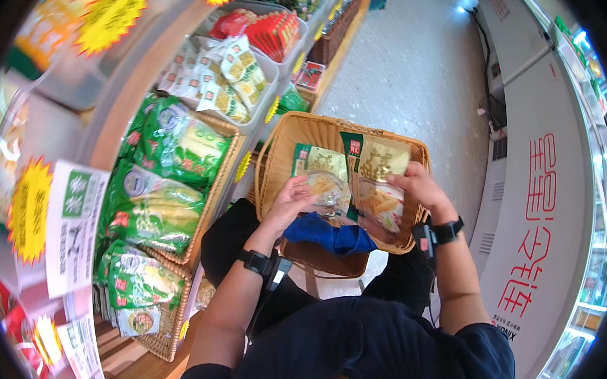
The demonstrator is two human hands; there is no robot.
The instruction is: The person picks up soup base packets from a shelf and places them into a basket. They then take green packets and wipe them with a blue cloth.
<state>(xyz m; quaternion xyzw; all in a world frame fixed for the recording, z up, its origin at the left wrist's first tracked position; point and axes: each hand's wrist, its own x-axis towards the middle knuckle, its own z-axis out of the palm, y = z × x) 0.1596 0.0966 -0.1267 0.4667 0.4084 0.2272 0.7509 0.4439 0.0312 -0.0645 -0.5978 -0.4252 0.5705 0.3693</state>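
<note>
A woven basket (307,122) rests before my lap with two food packets in it. My right hand (424,186) pinches the right edge of the larger gold and green packet (379,198), thumb across its front. To its left stands a smaller green and white packet (326,175) picturing a bowl of food. My left hand (293,203) is at this packet's lower left, fingers slightly apart; whether they touch it is unclear. A crumpled blue cloth (332,234) lies along the basket's near side, below both packets.
Shelves on the left hold wicker trays (219,187) of green bagged vegetables (167,213). Beyond is a bin (271,90) of white packets (234,76), then red packets (273,32). Price cards (76,224) jut out. A white freezer cabinet (533,107) borders the grey floor (404,53) at right.
</note>
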